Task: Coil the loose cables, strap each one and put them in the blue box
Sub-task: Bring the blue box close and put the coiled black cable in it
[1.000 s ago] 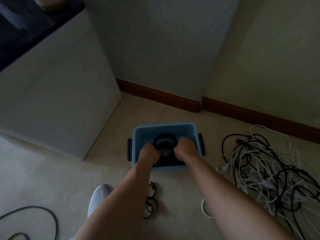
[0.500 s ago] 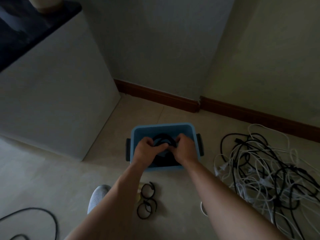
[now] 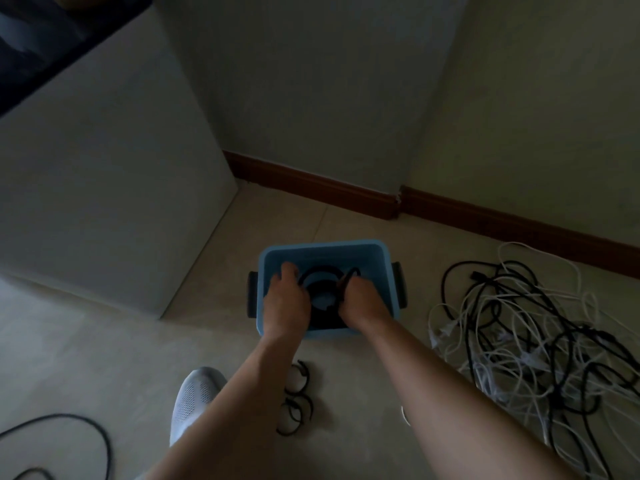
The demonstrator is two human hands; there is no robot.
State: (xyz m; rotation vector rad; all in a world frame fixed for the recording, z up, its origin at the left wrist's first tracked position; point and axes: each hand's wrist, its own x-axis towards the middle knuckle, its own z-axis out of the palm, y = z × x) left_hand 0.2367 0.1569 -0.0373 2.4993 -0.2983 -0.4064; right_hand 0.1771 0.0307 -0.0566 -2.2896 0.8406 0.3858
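With the right hand (image 3: 363,299) gripping the right side of the black coil (image 3: 323,285) and the left hand (image 3: 285,299) on its left side, grip unclear, press the coil flat into the blue box (image 3: 322,244), tuck the raised end down, then let go.

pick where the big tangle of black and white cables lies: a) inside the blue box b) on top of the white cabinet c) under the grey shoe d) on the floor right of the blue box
d: the tangle sprawls on the floor to the right of the blue box, outside it; a black coil sits inside.
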